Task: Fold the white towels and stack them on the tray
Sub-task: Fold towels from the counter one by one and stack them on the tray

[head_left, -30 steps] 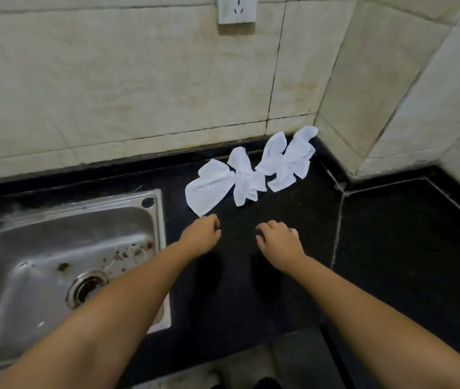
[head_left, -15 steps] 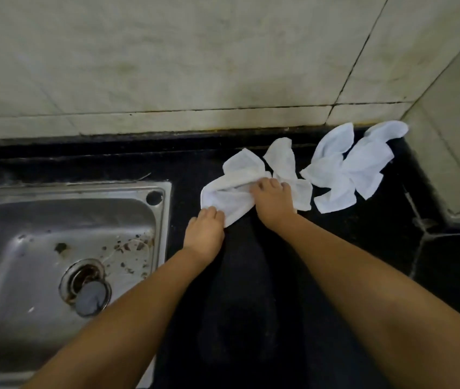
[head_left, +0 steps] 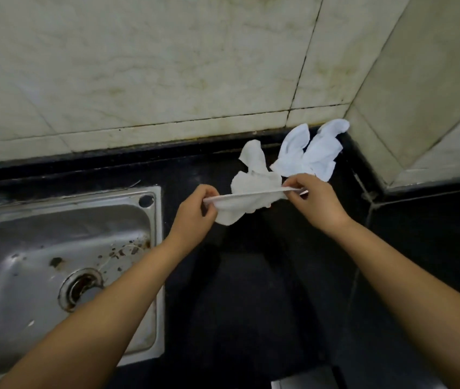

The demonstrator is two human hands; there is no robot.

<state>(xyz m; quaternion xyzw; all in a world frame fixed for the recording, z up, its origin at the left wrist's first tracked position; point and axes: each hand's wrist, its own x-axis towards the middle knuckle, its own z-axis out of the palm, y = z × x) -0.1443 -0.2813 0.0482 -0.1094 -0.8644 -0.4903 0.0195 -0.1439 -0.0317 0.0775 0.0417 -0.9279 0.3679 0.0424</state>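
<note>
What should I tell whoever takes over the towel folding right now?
Left hand: pinching the left end of one white towel.
Right hand: pinching the right end of the same towel; its top edge is pulled taut between the hands, above the black countertop.
Other towels: one crumpled towel just behind, and a crumpled bunch in the back corner by the tiled wall.
Sink: to the left, no towels in it.
Done: nothing folded yet.
Left: fold every towel and stack them; no tray is in view.
</note>
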